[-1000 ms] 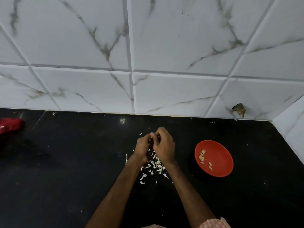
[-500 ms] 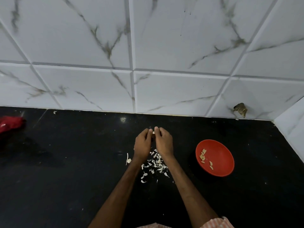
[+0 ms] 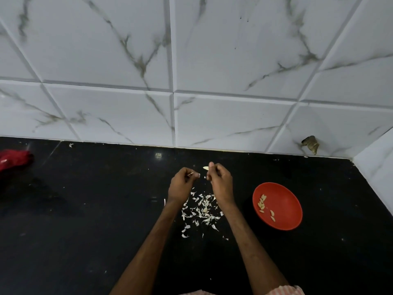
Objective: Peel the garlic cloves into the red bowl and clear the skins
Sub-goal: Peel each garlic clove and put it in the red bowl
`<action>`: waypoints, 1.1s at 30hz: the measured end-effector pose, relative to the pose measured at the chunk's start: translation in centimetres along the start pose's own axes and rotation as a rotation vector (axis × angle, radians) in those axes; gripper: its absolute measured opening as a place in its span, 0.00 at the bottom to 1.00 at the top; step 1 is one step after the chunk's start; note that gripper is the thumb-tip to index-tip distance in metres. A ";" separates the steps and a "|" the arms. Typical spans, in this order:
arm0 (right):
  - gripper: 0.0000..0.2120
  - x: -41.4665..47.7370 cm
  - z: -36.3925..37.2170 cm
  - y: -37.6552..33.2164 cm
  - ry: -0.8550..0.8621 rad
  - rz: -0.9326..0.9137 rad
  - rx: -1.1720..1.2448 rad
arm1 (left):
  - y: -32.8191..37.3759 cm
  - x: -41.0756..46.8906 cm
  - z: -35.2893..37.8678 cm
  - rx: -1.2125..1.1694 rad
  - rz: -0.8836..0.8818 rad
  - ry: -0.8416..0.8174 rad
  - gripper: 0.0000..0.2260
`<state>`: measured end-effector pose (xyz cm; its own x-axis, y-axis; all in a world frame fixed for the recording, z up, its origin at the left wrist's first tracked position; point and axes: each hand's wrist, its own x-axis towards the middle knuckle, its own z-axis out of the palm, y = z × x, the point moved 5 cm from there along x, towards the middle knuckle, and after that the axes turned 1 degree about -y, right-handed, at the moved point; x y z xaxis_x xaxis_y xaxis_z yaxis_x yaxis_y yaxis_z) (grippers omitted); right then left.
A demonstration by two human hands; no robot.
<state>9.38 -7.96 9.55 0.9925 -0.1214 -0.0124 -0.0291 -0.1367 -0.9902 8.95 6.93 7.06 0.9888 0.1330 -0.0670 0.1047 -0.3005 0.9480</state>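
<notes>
My right hand (image 3: 219, 182) pinches a pale garlic clove (image 3: 205, 168) at its fingertips, held above the black counter. A short gap to the left, my left hand (image 3: 180, 185) pinches a thin strip of garlic skin (image 3: 190, 173). Below and between my wrists lies a loose pile of white garlic skins (image 3: 202, 211) on the counter. The red bowl (image 3: 282, 201) sits to the right of my right forearm, with several peeled cloves (image 3: 262, 204) lying in its left half.
The black counter (image 3: 85, 209) meets a white marble-tiled wall (image 3: 191, 71) at the back and a side wall (image 3: 376, 173) at the right. A red cloth (image 3: 14, 159) lies at the far left edge. A chipped hole (image 3: 311, 144) marks the wall's base.
My hands, pressed together around the clove before, have pulled apart. The clove stays in my right fingertips and a strip of skin has come away in my left.
</notes>
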 end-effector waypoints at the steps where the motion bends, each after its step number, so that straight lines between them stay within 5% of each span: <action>1: 0.15 0.0 0.0 0.2 -0.016 0.016 0.032 | -0.2 0.0 -0.1 0.071 -0.007 -0.004 0.03; 7: 0.07 -0.1 -0.4 0.8 -0.087 0.066 0.114 | 0.4 -0.3 -0.6 0.340 0.076 0.032 0.06; 14: 0.04 -0.1 -0.5 0.2 -0.046 -0.059 -0.040 | 2.9 -0.3 -0.4 -0.266 0.141 0.021 0.11; 20: 0.05 -0.2 -0.3 -0.5 -0.072 -0.115 -0.164 | 2.9 -0.4 -0.3 -0.437 0.144 0.013 0.15; 25: 0.09 -0.3 -0.1 -0.8 -0.050 -0.047 -0.058 | 2.6 -0.5 -0.5 -0.749 -0.022 0.002 0.13; 33: 0.15 -0.7 1.0 -0.7 -0.072 0.064 0.095 | 2.8 -0.5 -0.7 -0.812 -0.025 -0.009 0.11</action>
<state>8.86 -6.84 10.15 0.9950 -0.0555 -0.0830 -0.0851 -0.0368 -0.9957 8.67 6.70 10.02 0.9884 0.1224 -0.0900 0.0200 0.4821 0.8759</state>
